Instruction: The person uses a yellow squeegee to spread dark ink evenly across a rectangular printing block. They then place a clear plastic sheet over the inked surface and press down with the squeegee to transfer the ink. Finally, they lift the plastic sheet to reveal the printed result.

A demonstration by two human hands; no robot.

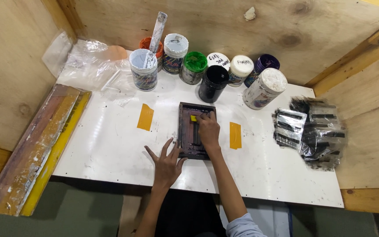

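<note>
**Hands on a small printing frame**

The left hand (166, 163) lies spread flat, fingers wide, at the near left edge of the dark screen frame (195, 130), mid-table. The right hand (208, 130) presses a small yellow squeegee (193, 118) onto the frame's far part. Beyond stand ink jars (216, 69).

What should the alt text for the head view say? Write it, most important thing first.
A person's right hand presses a small yellow squeegee on a dark screen-printing frame while the left hand lies flat at the frame's edge. The frame sits on a white table, with ink jars behind and printed sheets at right.
</note>
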